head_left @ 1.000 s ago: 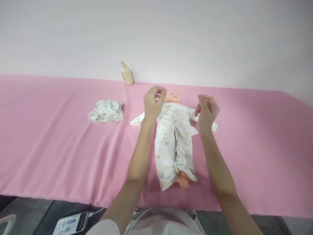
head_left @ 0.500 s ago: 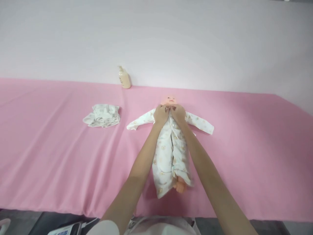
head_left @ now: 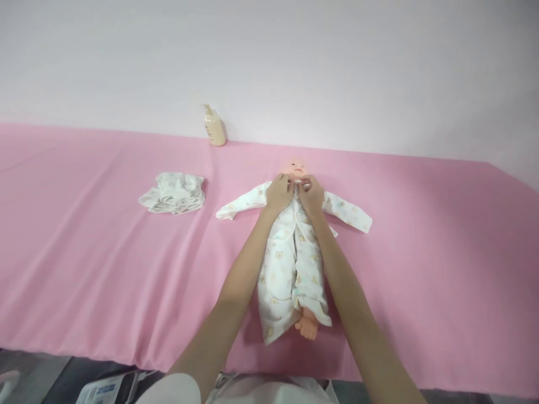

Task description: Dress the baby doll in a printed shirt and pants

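Observation:
A baby doll (head_left: 290, 168) lies on its back, its head toward the wall. It wears a white patterned romper (head_left: 278, 269) with the sleeves spread out sideways; one foot shows at the lower hem. At the neckline, my left hand (head_left: 280, 193) pinches the romper's left-hand collar edge. My right hand (head_left: 310, 193) is beside it, its fingers closed on the opposite collar edge. The two hands nearly meet under the doll's chin. Below them the front is joined at the chest, with a dark gap between the legs. Exactly what the fingertips hold is partly hidden.
A pink cloth (head_left: 105, 269) covers the table. Folded white fabric (head_left: 177, 193) lies to the left. A cream pump bottle (head_left: 215, 129) stands against the pale wall (head_left: 337, 73). Below the front edge, a device or box with a blue label (head_left: 101, 390) shows at left.
My view has shifted slightly. Both hands stay at the doll's collar, with the right hand's fingers a little more raised and bent. The doll and the other things have not visibly moved on the table.

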{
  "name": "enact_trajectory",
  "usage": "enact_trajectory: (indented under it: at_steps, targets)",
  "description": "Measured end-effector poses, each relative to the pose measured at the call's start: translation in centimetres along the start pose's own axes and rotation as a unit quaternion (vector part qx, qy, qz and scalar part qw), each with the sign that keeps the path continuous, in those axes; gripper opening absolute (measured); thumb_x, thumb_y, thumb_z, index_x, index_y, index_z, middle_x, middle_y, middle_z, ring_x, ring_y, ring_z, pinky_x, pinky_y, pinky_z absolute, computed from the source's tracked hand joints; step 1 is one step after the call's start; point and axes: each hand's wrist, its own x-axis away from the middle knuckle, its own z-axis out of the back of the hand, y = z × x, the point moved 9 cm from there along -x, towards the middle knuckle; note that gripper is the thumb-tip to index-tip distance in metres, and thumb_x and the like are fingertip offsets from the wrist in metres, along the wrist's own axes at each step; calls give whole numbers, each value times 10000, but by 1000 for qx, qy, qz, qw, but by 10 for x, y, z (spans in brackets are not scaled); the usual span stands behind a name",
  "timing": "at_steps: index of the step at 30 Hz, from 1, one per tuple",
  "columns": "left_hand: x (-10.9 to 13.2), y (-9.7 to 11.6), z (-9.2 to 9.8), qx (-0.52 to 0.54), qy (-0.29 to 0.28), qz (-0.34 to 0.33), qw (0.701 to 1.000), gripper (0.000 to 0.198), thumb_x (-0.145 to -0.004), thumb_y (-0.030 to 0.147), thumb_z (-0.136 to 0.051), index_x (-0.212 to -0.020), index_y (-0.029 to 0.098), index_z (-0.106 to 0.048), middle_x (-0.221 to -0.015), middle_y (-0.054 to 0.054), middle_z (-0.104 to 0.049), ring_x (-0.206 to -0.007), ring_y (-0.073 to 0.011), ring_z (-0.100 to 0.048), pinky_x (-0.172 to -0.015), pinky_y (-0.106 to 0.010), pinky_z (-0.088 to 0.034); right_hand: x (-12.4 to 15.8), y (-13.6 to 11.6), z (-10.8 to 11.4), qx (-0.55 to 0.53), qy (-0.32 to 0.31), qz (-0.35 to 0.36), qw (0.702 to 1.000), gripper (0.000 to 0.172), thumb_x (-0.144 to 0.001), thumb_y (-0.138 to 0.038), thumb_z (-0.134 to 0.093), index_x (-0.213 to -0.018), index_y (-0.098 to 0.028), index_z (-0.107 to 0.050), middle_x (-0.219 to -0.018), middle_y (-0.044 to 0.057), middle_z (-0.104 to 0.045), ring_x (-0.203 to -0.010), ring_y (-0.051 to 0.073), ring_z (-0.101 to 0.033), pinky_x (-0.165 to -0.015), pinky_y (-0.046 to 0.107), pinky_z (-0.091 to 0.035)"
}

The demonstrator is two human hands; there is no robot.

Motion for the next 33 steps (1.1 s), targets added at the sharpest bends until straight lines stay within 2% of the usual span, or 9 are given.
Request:
enact_trajectory:
  at_steps: [8, 12, 15, 19, 23, 27, 30, 31, 33]
  targets:
    - [0, 7, -2, -20, -13, -18, 1000, 228, -945, 296, -342, -973, 193, -544, -1026, -70, -626, -980, -201, -558, -793, -299, -403, 2, 1, 6, -28, 40, -1, 999, 131, -797, -235, -535, -907, -191, -593, -824, 12, -682, -647, 140, -587, -667, 237, -426]
    - [0, 8, 0, -15, -9, -23, 1000, 217, -947, 283, -328, -984, 200, -525, -1013, -63, -643, -947, -203, -568, -756, -300, -405, 3, -3, 6, -57, 37, 16, 998, 195, -771, -160, -481, -933, -187, -586, -874, 21, -692, -649, 131, -596, -684, 240, -442]
    - [1, 8, 1, -8, -9, -25, 1000, 210, -946, 281, -323, -976, 200, -515, -995, -61, -646, -907, -197, -576, -741, -295, -405, 3, -3, 8, -99, 28, 1, 995, 207, -738, -154, -483, -917, -182, -582, -899, 26, -691, -659, 124, -599, -671, 231, -450]
    - [0, 6, 3, -2, -14, -12, 1000, 227, -947, 297, -315, -961, 193, -516, -950, -73, -648, -872, -205, -581, -723, -299, -404, 3, -1, 6, -151, -16, -87, 985, 223, -727, -182, -478, -928, -184, -573, -909, 26, -675, -621, 112, -591, -597, 222, -451]
    - [0, 8, 6, 26, -25, -11, 999, 215, -938, 265, -324, -942, 179, -521, -923, -75, -654, -834, -199, -583, -711, -291, -403, 11, -13, 0, -226, -98, -179, 953, 240, -732, -198, -510, -969, -189, -552, -696, -14, -605, -526, 106, -563, -456, 196, -382]
    - [1, 11, 9, 62, -28, -17, 998, 202, -925, 215, -329, -936, 161, -523, -857, -65, -652, -752, -172, -576, -687, -271, -401, 21, -33, 1, -313, -138, -217, 914, 226, -726, -140, -523, -949, -177, -537, -515, -68, -455, -376, 68, -402, -378, 184, -274]
    - [4, 15, 14, 107, -33, -21, 993, 190, -905, 183, -348, -975, 163, -524, -748, -22, -626, -653, -139, -554, -632, -241, -392, 24, -38, 1, -363, -152, -229, 890, 194, -742, -138, -517, -932, -173, -532, -499, -82, -412, -353, 50, -336, -361, 179, -230]
    - [6, 18, 16, 129, -42, -28, 990, 193, -899, 183, -357, -994, 168, -524, -706, -5, -611, -625, -128, -547, -614, -230, -388, 23, -37, 2, -361, -154, -228, 891, 185, -742, -141, -519, -924, -173, -534, -509, -80, -425, -350, 47, -335, -356, 178, -226]
    - [10, 25, 20, 179, -76, -41, 980, 192, -895, 215, -380, -1007, 178, -531, -662, 14, -594, -596, -109, -547, -590, -209, -389, 19, -31, 7, -314, -150, -208, 914, 168, -738, -146, -520, -901, -175, -550, -538, -69, -470, -342, 45, -345, -345, 179, -239]
